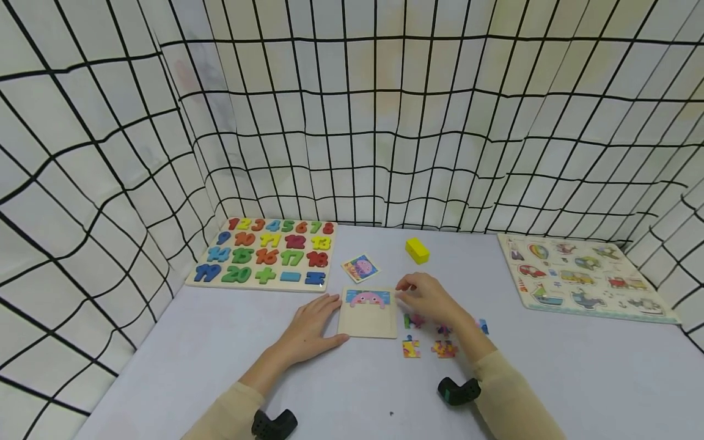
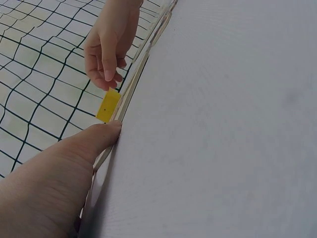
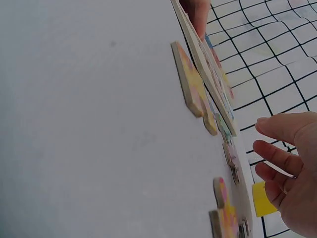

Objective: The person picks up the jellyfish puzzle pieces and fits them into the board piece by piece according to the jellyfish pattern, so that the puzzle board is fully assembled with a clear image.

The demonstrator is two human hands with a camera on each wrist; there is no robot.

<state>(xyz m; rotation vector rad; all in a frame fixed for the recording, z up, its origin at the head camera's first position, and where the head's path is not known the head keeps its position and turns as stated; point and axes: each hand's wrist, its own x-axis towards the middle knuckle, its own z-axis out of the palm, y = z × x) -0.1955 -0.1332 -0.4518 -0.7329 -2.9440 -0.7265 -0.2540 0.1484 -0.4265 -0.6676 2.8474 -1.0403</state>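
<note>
A small wooden puzzle board (image 1: 367, 325) lies flat, its upper part filled with a pink animal face on blue (image 1: 367, 298) and its lower part bare wood. My left hand (image 1: 310, 330) rests along the board's left side, fingers extended and thumb by the lower left corner. Just past the right edge hovers my right hand (image 1: 431, 299); the right wrist view shows its thumb and loosely bent fingers apart with nothing between them. Several loose jigsaw pieces lie right of the board, among them a yellow one (image 1: 410, 349) and a red-and-yellow one (image 1: 444, 349). My right forearm partly hides others.
Behind the board lie a square picture card (image 1: 360, 268) and a yellow block (image 1: 417, 250). A wooden number board (image 1: 264, 253) stands at the back left, a vehicle picture board (image 1: 585, 278) at the right. Black netting over white cloth encloses the table.
</note>
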